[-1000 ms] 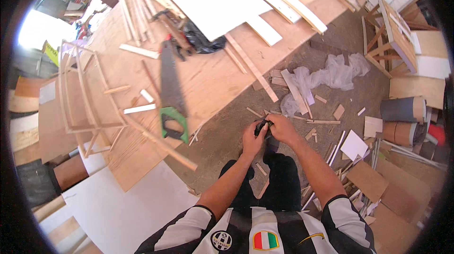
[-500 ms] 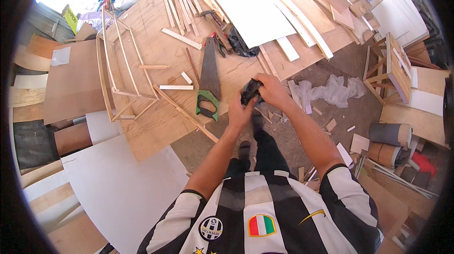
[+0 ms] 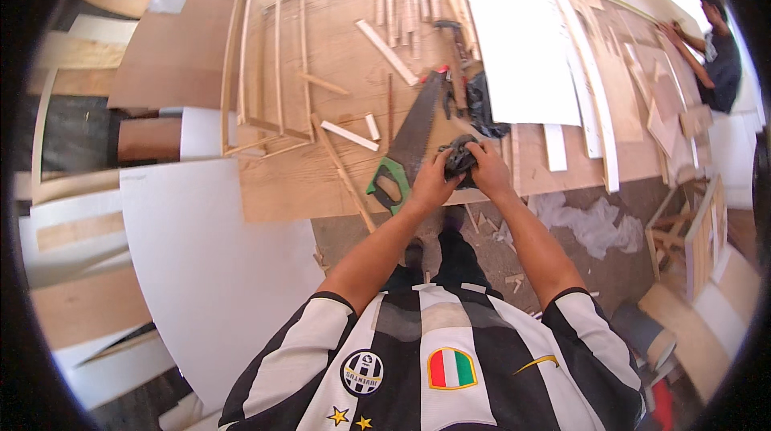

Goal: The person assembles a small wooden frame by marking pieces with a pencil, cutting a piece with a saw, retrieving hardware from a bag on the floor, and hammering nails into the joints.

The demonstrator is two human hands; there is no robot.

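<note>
My left hand [image 3: 434, 180] and my right hand [image 3: 491, 168] are closed together around a small crumpled black plastic bundle [image 3: 459, 155]. They hold it over the near edge of the wooden worktable [image 3: 281, 190]; its contents cannot be seen. Just left of my left hand lies a handsaw [image 3: 415, 130] with a green handle. A hammer [image 3: 456, 70] rests beyond the bundle, beside a black plastic bag [image 3: 484, 106]. Pliers with dark jaws lie partly hidden beside the saw's tip.
A thin wooden frame [image 3: 279, 70] stands at the left of the table. White boards [image 3: 518, 38] and long strips cover its right part. A co-worker [image 3: 715, 54] stands at the far right. Clear plastic sheeting [image 3: 594, 224] and offcuts lie on the floor, near a wooden stool [image 3: 697, 230].
The view has turned to the right and shows more of the co-worker. I have moved closer to the table, both hands still around the black bundle, which is now over the table's edge.
</note>
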